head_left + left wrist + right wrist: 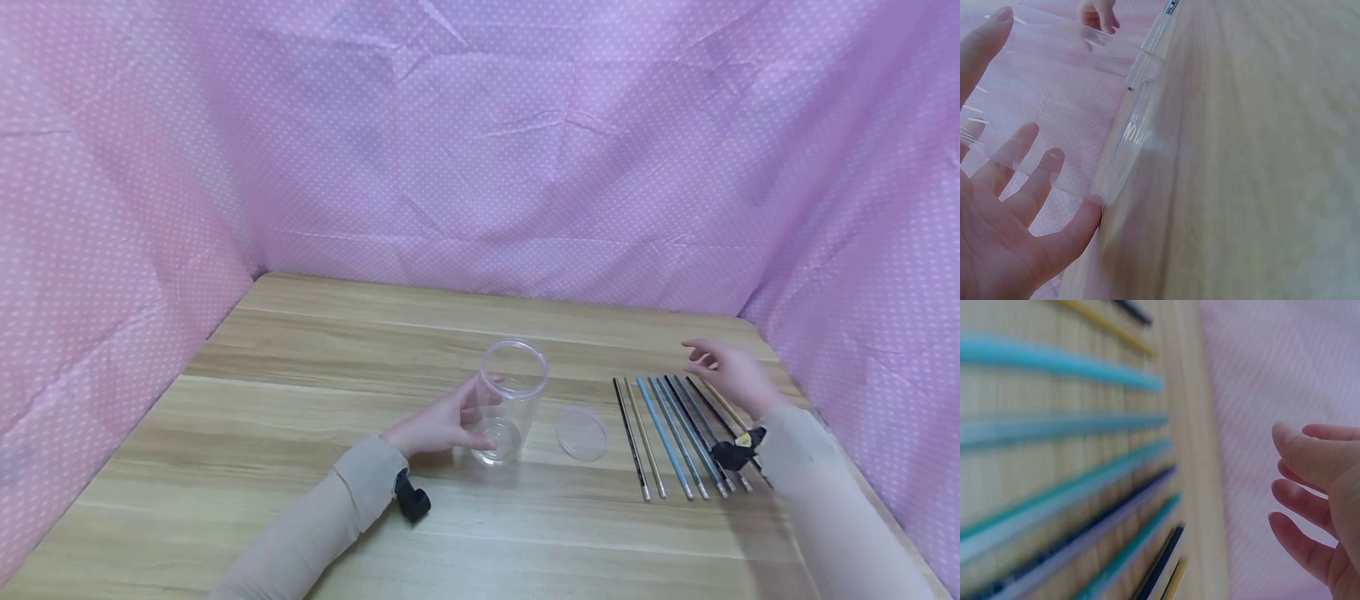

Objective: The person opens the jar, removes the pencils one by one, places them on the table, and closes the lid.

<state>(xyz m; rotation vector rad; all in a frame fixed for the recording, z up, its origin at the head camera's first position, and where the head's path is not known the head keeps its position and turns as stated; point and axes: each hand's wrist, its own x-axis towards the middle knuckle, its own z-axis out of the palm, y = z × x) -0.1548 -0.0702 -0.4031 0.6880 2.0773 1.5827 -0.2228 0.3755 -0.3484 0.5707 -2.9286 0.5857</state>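
Observation:
A tall clear plastic jar [519,407] stands upright on the table, its mouth uncovered. My left hand [437,425] holds it low on its left side, thumb in front and fingers passing behind. In the left wrist view, the fingers show spread along the clear wall, the little finger right at the jar's base. A row of several pencils [665,437] lies to the right, in black, yellow, blue and darker tones. Over the far end of that row hovers my right hand [731,375], its fingers loosely bent with nothing between them.
A round clear lid [582,433] lies flat between the jar and the pencils. The wooden table [315,367] is enclosed at the back and both sides by a pink dotted cloth [480,167]. Black straps circle both wrists.

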